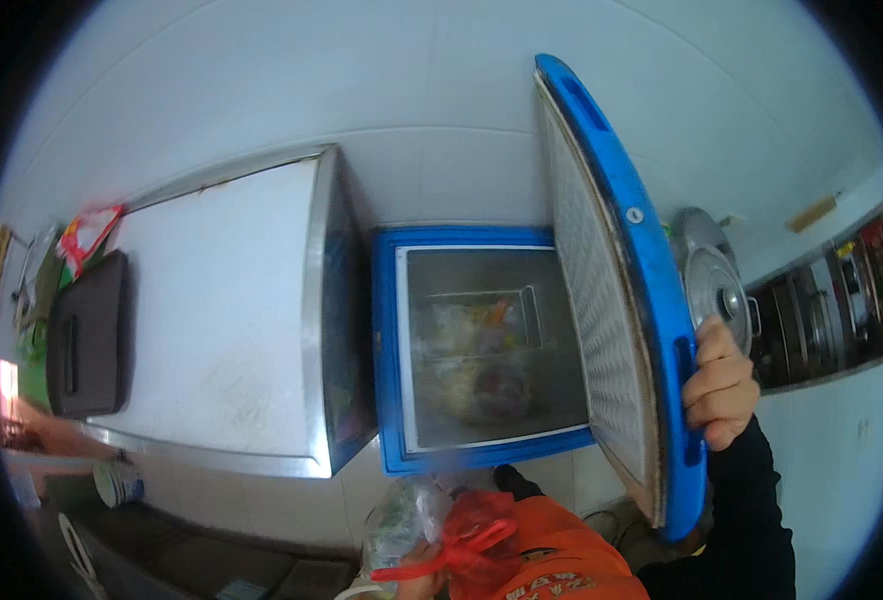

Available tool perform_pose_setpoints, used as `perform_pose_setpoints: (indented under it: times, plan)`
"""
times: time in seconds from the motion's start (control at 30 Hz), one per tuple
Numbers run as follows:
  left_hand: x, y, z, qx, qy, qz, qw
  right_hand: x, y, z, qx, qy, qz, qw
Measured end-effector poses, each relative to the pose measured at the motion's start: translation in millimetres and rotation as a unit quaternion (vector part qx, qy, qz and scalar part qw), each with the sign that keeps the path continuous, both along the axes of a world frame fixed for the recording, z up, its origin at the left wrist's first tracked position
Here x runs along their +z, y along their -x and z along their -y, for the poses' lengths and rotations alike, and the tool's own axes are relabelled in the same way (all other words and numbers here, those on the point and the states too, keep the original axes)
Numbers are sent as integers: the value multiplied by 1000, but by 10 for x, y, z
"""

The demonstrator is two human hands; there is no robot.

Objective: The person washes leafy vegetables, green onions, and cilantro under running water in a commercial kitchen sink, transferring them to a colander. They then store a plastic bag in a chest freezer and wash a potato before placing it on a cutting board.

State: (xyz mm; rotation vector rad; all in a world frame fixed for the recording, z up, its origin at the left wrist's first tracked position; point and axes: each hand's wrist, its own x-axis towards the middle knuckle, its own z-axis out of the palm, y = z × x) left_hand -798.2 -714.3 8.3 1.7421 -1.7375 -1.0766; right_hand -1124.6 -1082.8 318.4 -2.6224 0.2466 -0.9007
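Observation:
My right hand (722,386) grips the recessed handle at the edge of a blue chest freezer lid (636,247), which stands raised at a steep angle. Below the lid, the blue-rimmed chest freezer (387,360) lies open. Inside it, plastic-wrapped packs (497,394) and a wire basket (533,315) show dimly through haze; their contents cannot be made out. Low in front of my body, my left hand (420,574) holds a red plastic bag (482,525). A clear plastic bag (404,517) with something greenish in it hangs against the same hand.
A white-topped counter with a steel edge (314,300) stands left of the freezer, bearing a dark rectangular lid or tray (88,337). Lidded metal pots (715,292) are behind the raised freezer lid. A dark basin or trough (186,547) and a tub (118,484) lie lower left.

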Motion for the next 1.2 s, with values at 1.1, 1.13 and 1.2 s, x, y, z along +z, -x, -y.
perform_pose_setpoints:
  times: [1.1, 1.13, 1.2]
  plan:
    - [-1159, 7, 1138, 228, -63, -111, 965, -207, 1109, 273, 33, -8, 274, 961]
    - [-1192, -1, 1137, 222, -46, -93, 970, -218, 1117, 280, 38, -10, 274, 961]
    - [-1270, -13, 1107, 229, -56, -97, 967, -234, 1130, 289, 38, -5, 284, 958]
